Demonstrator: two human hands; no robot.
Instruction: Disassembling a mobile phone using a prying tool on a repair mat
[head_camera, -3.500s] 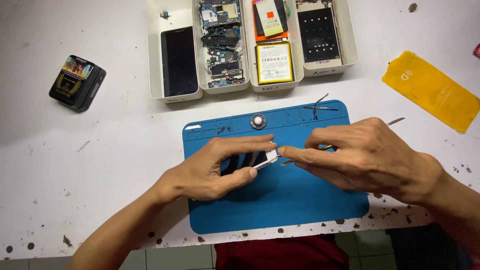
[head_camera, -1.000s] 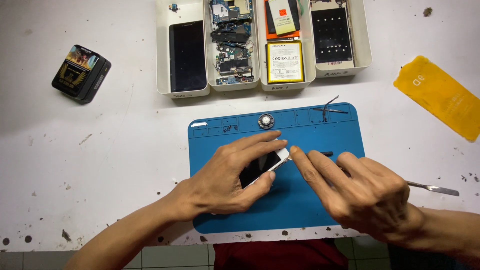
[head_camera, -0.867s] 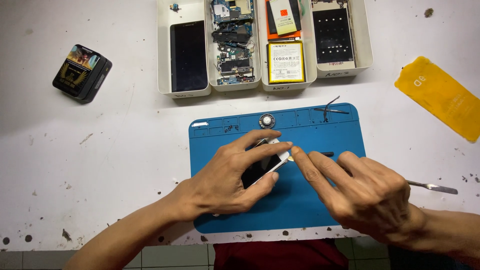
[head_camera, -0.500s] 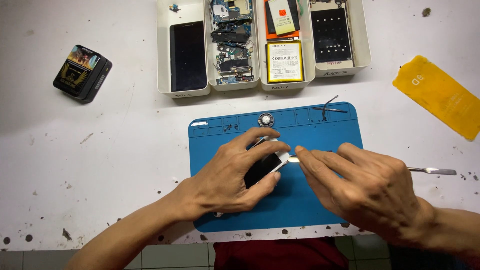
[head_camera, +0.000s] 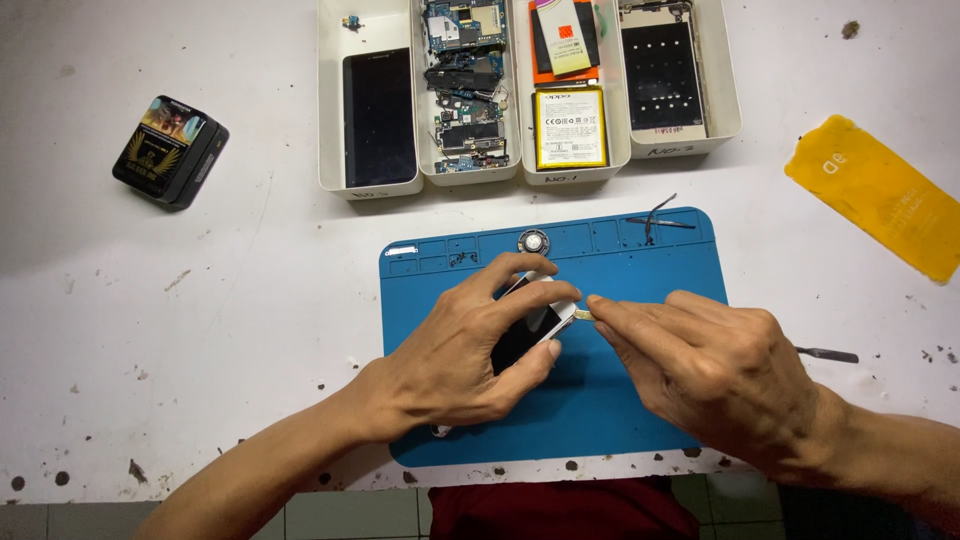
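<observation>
Far out beyond the left hand's knuckles, a small black box (head_camera: 170, 151) with a gold and coloured picture on its lid sits on the white, speckled worktop (head_camera: 200, 330). The left hand (head_camera: 460, 350) lies on the blue work mat (head_camera: 600, 400), its fingers (head_camera: 520, 270) curled and clamped around a white phone (head_camera: 540, 320) with a dark screen, thumb under the lower edge and forefinger arched over the top. The phone rests on the mat, tilted, its exposed corner poking out between thumb and forefinger. Just beyond the forefinger a small round silver part (head_camera: 533, 241) sits on the mat's ridge. Further up, a row of white trays (head_camera: 335, 120) holds a dark screen, circuit boards, a battery and a frame. The right hand (head_camera: 720, 370) meets that corner, its fingers (head_camera: 620, 312) pinched together on a slim metal tool (head_camera: 828, 354) whose tip touches the phone and whose dark end sticks out past the wrist. Tweezers (head_camera: 660, 218) lie above the right knuckles, and a yellow sheet (head_camera: 880, 195) lies well off to the right.
</observation>
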